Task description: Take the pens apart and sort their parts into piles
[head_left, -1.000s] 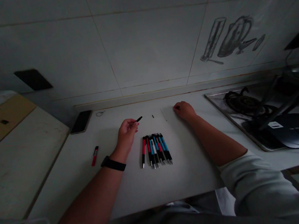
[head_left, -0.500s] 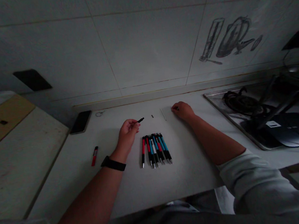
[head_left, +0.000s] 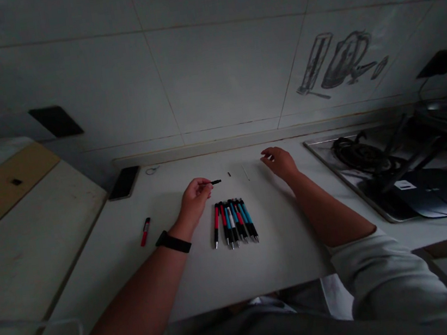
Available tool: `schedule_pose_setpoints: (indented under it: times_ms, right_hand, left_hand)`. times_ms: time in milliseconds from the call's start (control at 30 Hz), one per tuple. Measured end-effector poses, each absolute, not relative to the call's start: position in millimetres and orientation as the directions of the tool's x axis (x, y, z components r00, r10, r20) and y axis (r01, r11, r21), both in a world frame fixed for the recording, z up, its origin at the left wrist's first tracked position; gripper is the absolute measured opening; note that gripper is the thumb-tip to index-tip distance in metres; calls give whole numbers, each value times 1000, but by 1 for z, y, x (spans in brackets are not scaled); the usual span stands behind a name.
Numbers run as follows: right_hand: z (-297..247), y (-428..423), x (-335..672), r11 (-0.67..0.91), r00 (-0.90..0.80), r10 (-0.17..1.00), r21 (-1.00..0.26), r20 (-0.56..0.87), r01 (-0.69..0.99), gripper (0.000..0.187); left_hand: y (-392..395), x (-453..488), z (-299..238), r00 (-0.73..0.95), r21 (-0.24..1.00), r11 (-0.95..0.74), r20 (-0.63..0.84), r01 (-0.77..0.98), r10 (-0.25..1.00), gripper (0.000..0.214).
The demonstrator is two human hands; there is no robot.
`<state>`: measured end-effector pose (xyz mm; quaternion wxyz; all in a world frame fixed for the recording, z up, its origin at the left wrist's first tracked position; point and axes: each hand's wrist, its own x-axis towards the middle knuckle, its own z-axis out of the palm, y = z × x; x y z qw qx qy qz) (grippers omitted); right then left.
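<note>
head view: on the counter (head_left: 293, 257) a cluster of pens (head_left: 231, 221) is laid side by side, seemingly whole; beyond it a thin pale rod (head_left: 245, 173) and a tiny dark piece (head_left: 229, 174) are left loose, so one pen is judged to be in parts; by the left hand (head_left: 194, 197) a slim black piece (head_left: 216, 181) is pinched; the right hand (head_left: 281, 163) is held near the rod, fingers narrowly parted, nothing seen between them
</note>
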<state>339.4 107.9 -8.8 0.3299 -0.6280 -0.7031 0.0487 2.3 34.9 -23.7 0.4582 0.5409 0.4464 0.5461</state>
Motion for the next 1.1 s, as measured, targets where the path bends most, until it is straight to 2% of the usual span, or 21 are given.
schedule_pose_setpoints:
  times_ms: [100,267,367,533,667,1100]
  right_hand:
    - [6,83,312,311,-1,874,-556,487,771,27]
    - [6,40,254,492,-298,868,-619,396,612,30]
    - [0,33,237,537,-382,843,-631,378,560,25]
    - [-7,36,234,506,-350,862,-679,368,532,20]
    - [-8,37,236,492,-333,869,-700,365,517,24]
    - [-7,37,237,475,-391,869,-734,303,486,33]
  left_hand:
    - [34,4,-25,37,972,-233,232,28,972,23]
    - [29,8,-21,103,940,-325,315,100,944,17]
    - [26,10,-20,137,929,-351,335,116,932,16]
    - [26,9,-24,188,926,-353,325,138,927,20]
    - [27,8,-25,139,926,-347,328,150,934,24]
    - [26,6,-23,138,895,-400,379,198,915,15]
